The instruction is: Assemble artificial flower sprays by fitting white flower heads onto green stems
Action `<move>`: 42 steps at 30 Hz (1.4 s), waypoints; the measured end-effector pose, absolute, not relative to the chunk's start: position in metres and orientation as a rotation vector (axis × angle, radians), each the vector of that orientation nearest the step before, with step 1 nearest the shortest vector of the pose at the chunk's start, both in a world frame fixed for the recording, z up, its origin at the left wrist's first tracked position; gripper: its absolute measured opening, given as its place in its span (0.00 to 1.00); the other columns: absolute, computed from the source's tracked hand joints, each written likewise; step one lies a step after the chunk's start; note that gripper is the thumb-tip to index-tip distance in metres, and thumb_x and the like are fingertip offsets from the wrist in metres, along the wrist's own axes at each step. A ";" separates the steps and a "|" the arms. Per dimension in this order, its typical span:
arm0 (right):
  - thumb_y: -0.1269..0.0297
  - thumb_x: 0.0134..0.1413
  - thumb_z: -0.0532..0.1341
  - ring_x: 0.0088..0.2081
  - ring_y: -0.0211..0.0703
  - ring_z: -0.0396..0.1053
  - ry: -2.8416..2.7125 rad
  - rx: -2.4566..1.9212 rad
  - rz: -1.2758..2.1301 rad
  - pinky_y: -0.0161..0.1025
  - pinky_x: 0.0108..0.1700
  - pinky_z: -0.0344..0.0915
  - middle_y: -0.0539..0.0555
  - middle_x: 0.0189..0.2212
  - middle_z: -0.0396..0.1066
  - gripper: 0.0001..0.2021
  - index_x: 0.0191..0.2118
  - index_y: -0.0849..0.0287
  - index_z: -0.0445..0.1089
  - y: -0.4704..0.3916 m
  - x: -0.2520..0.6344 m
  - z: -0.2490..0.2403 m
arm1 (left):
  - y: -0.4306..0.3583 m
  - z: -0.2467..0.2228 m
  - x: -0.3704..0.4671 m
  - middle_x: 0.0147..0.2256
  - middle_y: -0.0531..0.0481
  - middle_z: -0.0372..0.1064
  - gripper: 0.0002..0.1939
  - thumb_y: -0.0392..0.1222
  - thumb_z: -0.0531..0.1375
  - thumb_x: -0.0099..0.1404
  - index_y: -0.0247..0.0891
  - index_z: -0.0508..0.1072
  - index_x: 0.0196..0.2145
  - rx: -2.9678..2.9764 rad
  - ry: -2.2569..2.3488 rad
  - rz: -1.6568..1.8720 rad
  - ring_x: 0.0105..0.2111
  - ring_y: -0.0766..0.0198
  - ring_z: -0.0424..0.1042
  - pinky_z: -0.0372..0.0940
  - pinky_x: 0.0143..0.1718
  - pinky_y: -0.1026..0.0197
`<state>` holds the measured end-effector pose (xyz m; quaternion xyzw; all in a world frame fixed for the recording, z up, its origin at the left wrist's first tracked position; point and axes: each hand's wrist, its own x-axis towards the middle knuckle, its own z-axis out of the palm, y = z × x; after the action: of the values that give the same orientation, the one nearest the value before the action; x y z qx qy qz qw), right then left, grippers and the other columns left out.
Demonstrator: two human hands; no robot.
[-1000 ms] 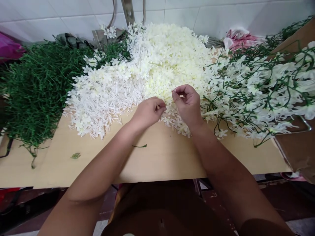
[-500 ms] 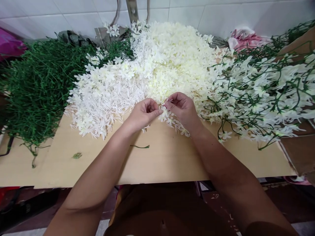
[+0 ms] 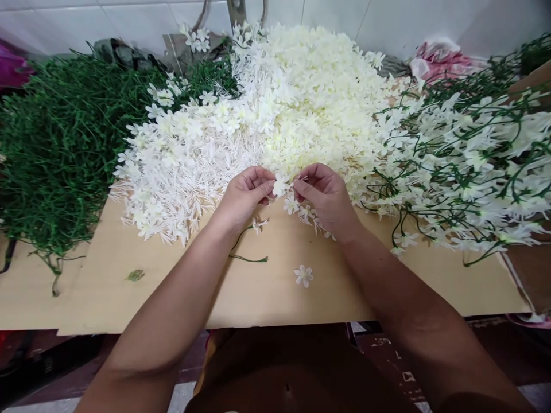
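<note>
My left hand (image 3: pixel 248 192) pinches a white flower (image 3: pixel 280 185) at its fingertips, in front of the big flower heap. Just to the right, my right hand (image 3: pixel 323 192) is closed in a pinch on a thin white stamen piece (image 3: pixel 301 178). A few white flowers (image 3: pixel 306 213) lie under and beside my right hand. One loose white flower (image 3: pixel 303 276) rests on the cardboard (image 3: pixel 267 298) nearer my body. Beside my left wrist lie green stems (image 3: pixel 252 259) and a small white blossom (image 3: pixel 257 226).
A pale heap of blossoms (image 3: pixel 318 86) rises behind my hands, with white stamen pieces (image 3: pixel 198 166) at its left. Green stems (image 3: pixel 64 143) fill the far left. Stemmed white flowers (image 3: pixel 477 166) spread at the right. A pink and white cloth (image 3: pixel 443 59) lies by the wall.
A white flower now shows at my left fingertips. A loose flower has appeared on the cardboard in front of me. The view has shifted slightly, and my hands remain close together.
</note>
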<state>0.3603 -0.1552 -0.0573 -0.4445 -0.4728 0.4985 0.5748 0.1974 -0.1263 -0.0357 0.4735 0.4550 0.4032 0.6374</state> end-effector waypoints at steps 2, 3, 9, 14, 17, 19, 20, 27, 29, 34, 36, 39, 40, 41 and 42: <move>0.60 0.45 0.70 0.24 0.30 0.62 -1.089 -1.012 1.201 0.32 0.27 0.63 0.44 0.23 0.65 0.12 0.31 0.57 0.67 -0.157 0.356 -0.056 | -0.128 -0.035 0.198 0.22 0.58 0.66 0.10 0.36 0.68 0.51 0.36 0.71 0.31 1.063 1.024 0.927 0.23 0.74 0.66 0.61 0.25 0.70; 0.61 0.45 0.70 0.23 0.30 0.62 -1.087 -0.997 1.215 0.32 0.27 0.63 0.44 0.22 0.65 0.11 0.31 0.57 0.68 -0.158 0.355 -0.056 | -0.128 -0.035 0.199 0.23 0.58 0.66 0.10 0.36 0.68 0.52 0.36 0.72 0.31 1.064 1.022 0.931 0.23 0.74 0.66 0.61 0.25 0.70; 0.62 0.48 0.70 0.25 0.30 0.66 -1.073 -0.983 1.179 0.32 0.30 0.67 0.45 0.22 0.68 0.10 0.31 0.57 0.69 -0.158 0.358 -0.056 | -0.126 -0.044 0.200 0.22 0.57 0.65 0.02 0.33 0.63 0.56 0.35 0.72 0.29 1.298 1.196 1.014 0.22 0.72 0.62 0.58 0.25 0.68; 0.57 0.48 0.70 0.30 0.34 0.71 -1.101 -0.984 1.078 0.36 0.37 0.71 0.46 0.27 0.70 0.12 0.32 0.56 0.68 -0.162 0.357 -0.050 | -0.124 -0.050 0.200 0.23 0.57 0.66 0.04 0.33 0.64 0.56 0.36 0.71 0.26 1.503 1.287 1.082 0.24 0.72 0.61 0.58 0.27 0.67; 0.56 0.47 0.71 0.32 0.35 0.71 -1.184 -0.990 1.033 0.37 0.38 0.71 0.47 0.28 0.70 0.13 0.31 0.56 0.70 -0.165 0.353 -0.049 | -0.126 -0.044 0.199 0.20 0.58 0.62 0.06 0.34 0.65 0.56 0.36 0.70 0.25 1.335 1.231 1.090 0.21 0.73 0.59 0.56 0.24 0.68; 0.56 0.46 0.71 0.32 0.34 0.69 -1.200 -0.994 1.021 0.36 0.38 0.70 0.48 0.28 0.71 0.13 0.31 0.57 0.70 -0.165 0.349 -0.051 | -0.127 -0.037 0.199 0.20 0.58 0.62 0.08 0.36 0.67 0.55 0.36 0.69 0.25 1.109 1.153 1.067 0.20 0.74 0.58 0.56 0.22 0.69; 0.56 0.45 0.72 0.32 0.34 0.69 -1.185 -0.990 1.029 0.36 0.37 0.69 0.48 0.28 0.71 0.13 0.30 0.57 0.71 -0.164 0.348 -0.052 | -0.128 -0.034 0.198 0.20 0.58 0.62 0.09 0.36 0.67 0.55 0.36 0.69 0.26 0.979 1.115 1.049 0.19 0.74 0.59 0.57 0.21 0.69; 0.55 0.32 0.77 0.28 0.32 0.67 -0.833 -0.938 1.291 0.35 0.36 0.69 0.46 0.26 0.72 0.17 0.27 0.57 0.73 -0.161 0.338 -0.064 | -0.135 -0.026 0.202 0.20 0.57 0.66 0.08 0.32 0.65 0.58 0.34 0.68 0.27 0.493 0.946 0.935 0.18 0.76 0.64 0.60 0.19 0.73; 0.55 0.32 0.77 0.29 0.32 0.68 -0.764 -0.899 1.352 0.35 0.38 0.70 0.45 0.27 0.73 0.17 0.27 0.56 0.74 -0.163 0.336 -0.063 | -0.137 -0.027 0.205 0.20 0.57 0.66 0.08 0.31 0.65 0.58 0.34 0.68 0.26 0.487 0.932 0.927 0.17 0.76 0.64 0.61 0.19 0.73; 0.58 0.34 0.77 0.30 0.32 0.70 -0.703 -0.864 1.410 0.36 0.40 0.70 0.44 0.27 0.74 0.15 0.28 0.55 0.75 -0.167 0.335 -0.060 | -0.142 -0.027 0.209 0.20 0.58 0.66 0.10 0.32 0.67 0.56 0.34 0.68 0.26 0.503 0.932 0.915 0.18 0.77 0.64 0.63 0.21 0.73; 0.57 0.33 0.77 0.29 0.32 0.71 -0.696 -0.855 1.416 0.36 0.40 0.71 0.44 0.25 0.74 0.15 0.27 0.55 0.75 -0.168 0.333 -0.059 | -0.143 -0.027 0.210 0.21 0.58 0.66 0.10 0.32 0.68 0.55 0.35 0.68 0.26 0.518 0.937 0.919 0.18 0.77 0.64 0.63 0.21 0.74; 0.57 0.33 0.77 0.28 0.32 0.70 -0.700 -0.851 1.402 0.35 0.37 0.71 0.44 0.24 0.73 0.15 0.26 0.55 0.75 -0.169 0.330 -0.059 | -0.146 -0.027 0.213 0.20 0.59 0.64 0.10 0.32 0.68 0.55 0.35 0.68 0.26 0.547 0.951 0.932 0.18 0.77 0.62 0.62 0.21 0.74; 0.56 0.33 0.77 0.28 0.32 0.70 -0.709 -0.853 1.393 0.35 0.36 0.71 0.44 0.24 0.73 0.15 0.26 0.55 0.74 -0.169 0.329 -0.060 | -0.146 -0.028 0.214 0.20 0.59 0.63 0.10 0.32 0.67 0.55 0.35 0.68 0.26 0.554 0.956 0.937 0.18 0.77 0.62 0.62 0.21 0.74; 0.55 0.34 0.77 0.28 0.32 0.69 -0.726 -0.856 1.380 0.35 0.36 0.71 0.44 0.25 0.73 0.15 0.27 0.55 0.74 -0.169 0.328 -0.061 | -0.146 -0.029 0.215 0.20 0.59 0.63 0.10 0.32 0.67 0.55 0.35 0.67 0.26 0.559 0.960 0.944 0.18 0.77 0.61 0.62 0.21 0.74; 0.55 0.35 0.76 0.28 0.33 0.69 -0.750 -0.864 1.360 0.35 0.36 0.71 0.45 0.25 0.73 0.15 0.27 0.55 0.74 -0.169 0.328 -0.062 | -0.146 -0.030 0.216 0.20 0.59 0.63 0.10 0.32 0.67 0.55 0.35 0.67 0.26 0.563 0.961 0.953 0.17 0.77 0.61 0.61 0.21 0.74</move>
<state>0.3275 -0.1692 -0.0616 -0.3774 -0.3276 0.5940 0.6304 0.2158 -0.1464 -0.0297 0.2568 0.4388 0.4348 0.7433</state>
